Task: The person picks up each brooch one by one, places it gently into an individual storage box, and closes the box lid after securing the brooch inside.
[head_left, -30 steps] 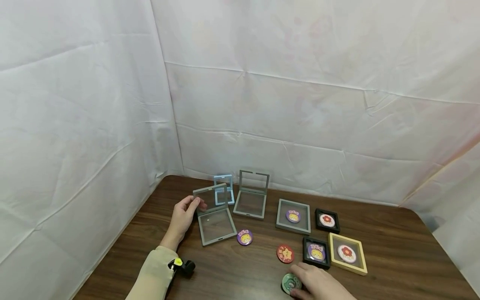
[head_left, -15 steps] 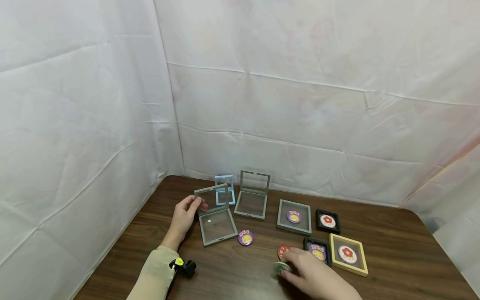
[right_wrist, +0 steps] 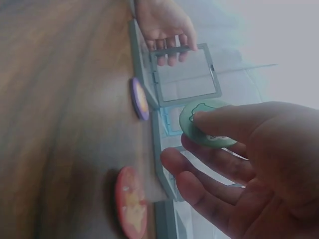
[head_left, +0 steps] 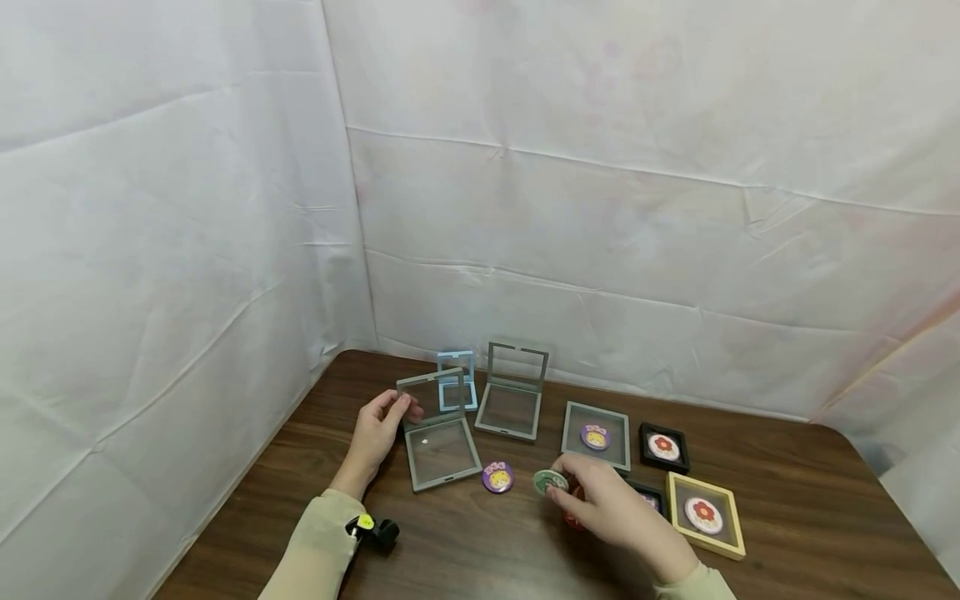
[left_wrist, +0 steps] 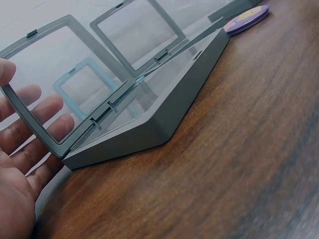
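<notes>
My left hand [head_left: 377,431] holds the raised lid of an opened grey clear-windowed display frame [head_left: 444,477], which lies on the table. In the left wrist view the thumb [left_wrist: 6,72] is at the lid's side edge and the fingers [left_wrist: 42,112] spread behind it. Above the table, my right hand [head_left: 611,500] pinches a round green badge [head_left: 551,482]. The right wrist view has its thumb flat across the face of the green badge [right_wrist: 207,137]. Below this hand lies a red badge [right_wrist: 132,204], mostly hidden in the head view. A purple badge [head_left: 497,477] lies beside the opened frame.
Behind stand an opened blue frame [head_left: 457,396] and another opened grey frame [head_left: 510,410]. To the right lie a closed grey frame [head_left: 572,446], black frames [head_left: 663,447] and a yellow frame [head_left: 738,533], holding badges. White cloth [head_left: 562,208] hangs behind the table [head_left: 465,558].
My right hand has lifted the green badge off the table and carried it left and farther back, over the red badge. The left hand keeps its hold on the lid.
</notes>
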Motion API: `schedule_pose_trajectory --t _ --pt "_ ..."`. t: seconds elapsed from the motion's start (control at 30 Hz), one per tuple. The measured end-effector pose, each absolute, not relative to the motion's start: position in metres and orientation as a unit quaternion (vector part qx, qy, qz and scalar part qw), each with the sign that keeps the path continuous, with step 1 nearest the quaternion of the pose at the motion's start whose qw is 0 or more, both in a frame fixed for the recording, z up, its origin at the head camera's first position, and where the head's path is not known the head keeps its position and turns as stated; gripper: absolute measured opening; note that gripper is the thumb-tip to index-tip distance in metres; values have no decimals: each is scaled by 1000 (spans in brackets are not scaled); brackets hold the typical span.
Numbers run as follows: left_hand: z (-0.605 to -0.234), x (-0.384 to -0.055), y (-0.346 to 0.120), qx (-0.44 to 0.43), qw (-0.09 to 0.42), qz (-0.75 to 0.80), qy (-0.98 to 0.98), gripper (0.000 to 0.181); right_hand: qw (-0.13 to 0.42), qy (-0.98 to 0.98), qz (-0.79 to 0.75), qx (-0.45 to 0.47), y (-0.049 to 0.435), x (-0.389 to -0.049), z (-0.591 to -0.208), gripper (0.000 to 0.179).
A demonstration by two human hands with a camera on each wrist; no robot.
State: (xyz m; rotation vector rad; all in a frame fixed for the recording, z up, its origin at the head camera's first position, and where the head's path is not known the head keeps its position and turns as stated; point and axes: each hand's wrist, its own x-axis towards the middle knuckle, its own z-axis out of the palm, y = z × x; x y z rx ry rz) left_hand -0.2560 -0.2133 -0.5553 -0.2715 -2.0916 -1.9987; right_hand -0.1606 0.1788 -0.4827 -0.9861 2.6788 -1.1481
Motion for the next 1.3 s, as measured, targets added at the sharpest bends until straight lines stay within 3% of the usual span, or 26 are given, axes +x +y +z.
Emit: schedule_pose_trajectory --t 0.27,0.63,0.93,1.17,1.3 --pt "-552 -254 -215 -92 117 -678 -720 30 -16 877 -365 -313 165 -178 -481 6" --pt "-552 -254 -217 -92 122 -679 -718 30 -38 881 -370 -292 124 -203 -480 11" --pt "-552 -252 -214 -104 127 -674 -720 29 11 878 -375 -297 79 -217 -480 21" --pt "-552 -252 -215 -115 135 -670 -721 30 17 874 -410 -260 63 -232 -486 39" --pt "-552 -251 -215 -114 134 -669 -723 31 8 869 -440 -225 58 -235 -493 34"
